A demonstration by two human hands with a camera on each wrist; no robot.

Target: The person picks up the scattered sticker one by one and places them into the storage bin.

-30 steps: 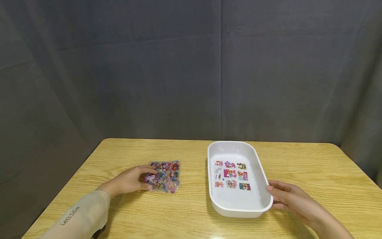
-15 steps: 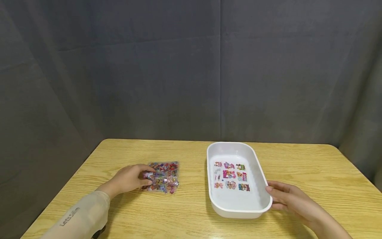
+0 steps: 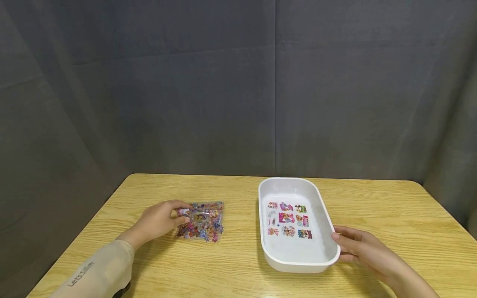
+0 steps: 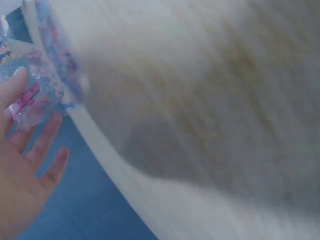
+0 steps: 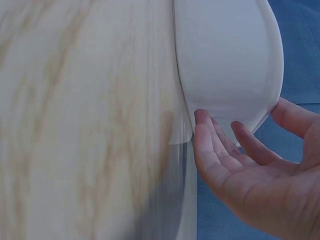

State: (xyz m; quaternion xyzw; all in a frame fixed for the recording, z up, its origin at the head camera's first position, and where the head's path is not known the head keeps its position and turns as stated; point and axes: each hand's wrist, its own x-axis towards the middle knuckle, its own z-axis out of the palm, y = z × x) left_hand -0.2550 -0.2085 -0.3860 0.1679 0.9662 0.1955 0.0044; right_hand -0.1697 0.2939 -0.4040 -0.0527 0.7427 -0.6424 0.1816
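At the left of the head view, my left hand (image 3: 162, 219) pinches the left edge of a clear sticker sheet (image 3: 183, 212) between thumb and fingers. This sheet overlaps a stack of similar clear sticker sheets (image 3: 208, 225) lying on the table. In the left wrist view, the thumb lies over the pinched sheet, which is bent and has pink prints. On the right, my right hand (image 3: 367, 250) holds a white rectangular tub (image 3: 298, 267) at its near right corner, thumb on the rim and fingers against the outer wall. One sticker sheet (image 3: 287, 219) lies flat inside the tub.
A wood-grain table (image 3: 238, 256) with rounded corners carries everything. Dark grey curtain (image 3: 208, 103) hangs behind and along both sides. Bare tabletop separates the stack from the tub.
My left hand has shifted slightly left and away from me, drawing the top sheet's edge with it and exposing more of the sheets beneath. The right hand and tub have stayed in place.
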